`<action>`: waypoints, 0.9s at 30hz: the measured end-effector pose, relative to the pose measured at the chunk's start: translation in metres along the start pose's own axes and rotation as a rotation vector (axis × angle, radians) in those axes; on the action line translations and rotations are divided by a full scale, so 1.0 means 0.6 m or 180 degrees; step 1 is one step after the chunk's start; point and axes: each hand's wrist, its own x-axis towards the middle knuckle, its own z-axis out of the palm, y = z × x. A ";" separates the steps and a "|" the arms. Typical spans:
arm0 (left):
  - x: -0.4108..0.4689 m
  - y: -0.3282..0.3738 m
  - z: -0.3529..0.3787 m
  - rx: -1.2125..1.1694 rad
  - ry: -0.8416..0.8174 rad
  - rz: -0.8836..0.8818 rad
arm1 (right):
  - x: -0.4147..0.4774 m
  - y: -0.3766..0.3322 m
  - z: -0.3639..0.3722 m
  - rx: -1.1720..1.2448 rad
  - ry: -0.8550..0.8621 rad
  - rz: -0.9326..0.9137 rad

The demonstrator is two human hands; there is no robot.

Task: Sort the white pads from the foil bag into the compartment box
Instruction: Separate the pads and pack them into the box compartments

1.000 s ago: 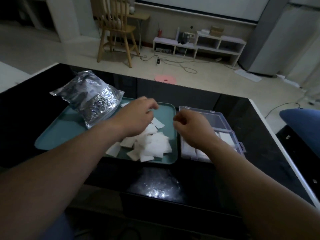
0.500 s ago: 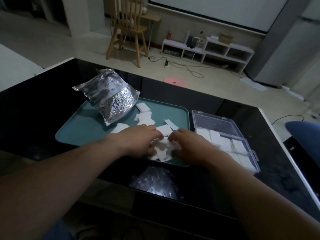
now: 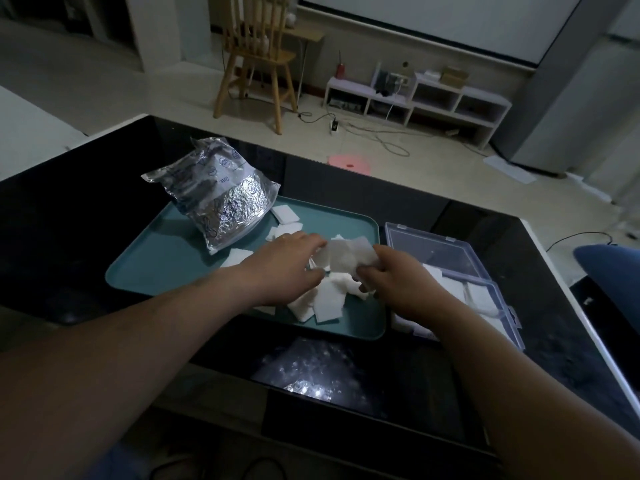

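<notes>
white pad [image 3: 344, 259] is pinched between curled fingers of left hand [image 3: 284, 268] and right hand [image 3: 394, 285] (above teal tray [image 3: 156, 265]).

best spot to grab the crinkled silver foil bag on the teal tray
On the crinkled silver foil bag, probably pinch the flat upper-left edge from the left: it juts past the teal tray, while the bulging end rests on it.

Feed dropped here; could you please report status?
Left hand, right hand pinch white square pads over teal plastic tray. Clear plastic compartment box open, part-filled. Path clear.
</notes>
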 end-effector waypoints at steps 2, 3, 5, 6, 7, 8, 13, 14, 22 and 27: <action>0.003 0.010 0.000 -0.0298 0.0110 -0.0115 | -0.001 -0.003 -0.001 0.0784 -0.0119 0.0198; 0.004 0.015 0.000 -0.0471 0.0158 -0.0168 | -0.001 -0.005 -0.002 0.1104 -0.0188 0.0289; 0.007 0.021 -0.002 -0.0798 0.0168 -0.0304 | 0.002 -0.007 -0.003 0.1447 -0.0296 0.0415; 0.009 0.021 -0.002 -0.0937 0.0127 -0.0388 | 0.004 -0.008 -0.001 0.1513 -0.0333 0.0446; 0.010 0.020 -0.002 -0.1051 0.0089 -0.0467 | 0.005 -0.008 0.001 0.1547 -0.0372 0.0470; 0.010 0.019 -0.002 -0.1156 0.0078 -0.0545 | 0.006 -0.008 0.003 0.1559 -0.0412 0.0496; 0.011 0.035 -0.011 -0.1970 0.0144 -0.0578 | 0.008 -0.018 0.011 0.1534 -0.0594 0.0467; 0.010 0.040 -0.012 -0.2043 0.0096 -0.0550 | 0.007 -0.020 0.012 0.1541 -0.0641 0.0442; 0.004 0.046 -0.011 -0.2739 -0.0060 -0.0905 | 0.002 -0.024 0.012 0.2013 -0.0743 0.0520; 0.003 0.051 -0.011 -0.3033 -0.0106 -0.1084 | 0.004 -0.024 0.012 0.1914 -0.0627 0.0422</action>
